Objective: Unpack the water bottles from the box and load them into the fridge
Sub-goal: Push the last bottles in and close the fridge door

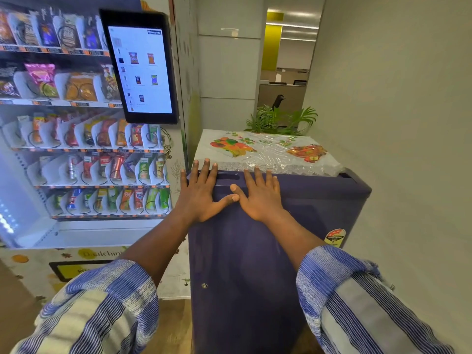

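The scene is an indoor corridor with grey walls and a wood-toned floor [176,328]. A snack vending machine [84,123] stands at the left; its shelves hold rows of packets and cans, and a touchscreen panel [140,67] is mounted at its right edge. Green potted plants [278,120] stand behind the fridge, in front of an opening to an office area.

The fridge [255,264] is a dark purple single-door unit positioned just right of the vending machine, at the centre of the view. Its door is shut. A recessed handle slot [227,177] runs along the top edge of the door. A round sticker [335,237] is fixed near the door's right side. The top of the fridge is covered by a clear plastic sheet printed with fruit motifs [263,149]. No box or water bottles are in view.

Both arms extend forward, with striped blue-and-white sleeves [102,310] rolled up to the forearm. The left hand [204,195] lies flat, palm down, on the upper door, its fingers spread and the fingertips reaching the top edge. The right hand [260,198] lies flat beside it, fingers spread. The two thumbs meet or overlap. Neither hand holds anything.
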Motion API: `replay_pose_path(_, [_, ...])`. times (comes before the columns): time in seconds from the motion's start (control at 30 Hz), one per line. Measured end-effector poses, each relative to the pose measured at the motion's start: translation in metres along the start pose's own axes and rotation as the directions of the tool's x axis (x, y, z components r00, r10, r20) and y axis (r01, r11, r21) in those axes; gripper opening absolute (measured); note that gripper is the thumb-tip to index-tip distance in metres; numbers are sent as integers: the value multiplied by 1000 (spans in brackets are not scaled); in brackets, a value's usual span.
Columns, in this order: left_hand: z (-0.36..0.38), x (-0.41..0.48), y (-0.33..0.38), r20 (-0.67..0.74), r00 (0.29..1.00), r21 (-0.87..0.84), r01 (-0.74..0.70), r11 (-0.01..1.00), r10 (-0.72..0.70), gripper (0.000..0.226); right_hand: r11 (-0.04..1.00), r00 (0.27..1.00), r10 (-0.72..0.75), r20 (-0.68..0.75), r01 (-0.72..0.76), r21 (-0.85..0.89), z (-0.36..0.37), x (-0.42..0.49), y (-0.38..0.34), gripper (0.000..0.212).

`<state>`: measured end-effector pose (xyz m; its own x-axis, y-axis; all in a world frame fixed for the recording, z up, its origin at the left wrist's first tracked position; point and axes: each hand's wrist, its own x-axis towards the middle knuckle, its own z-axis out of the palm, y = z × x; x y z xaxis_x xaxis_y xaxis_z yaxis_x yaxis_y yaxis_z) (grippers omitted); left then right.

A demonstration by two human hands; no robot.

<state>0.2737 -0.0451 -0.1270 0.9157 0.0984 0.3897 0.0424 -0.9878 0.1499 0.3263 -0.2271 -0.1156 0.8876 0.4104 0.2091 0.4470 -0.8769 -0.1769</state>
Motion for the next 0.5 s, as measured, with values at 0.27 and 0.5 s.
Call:
replay_pose_path(0.27, [0, 0, 3, 35, 998, -27, 60, 998, -59, 113, 997, 997, -66, 50, 68, -31, -7, -3, 9, 73])
replay_pose_path(0.5, [-2, -5, 8, 64, 994, -24, 95, 995, -93, 116, 994, 994, -88, 63, 92, -61, -5, -11, 11, 80])
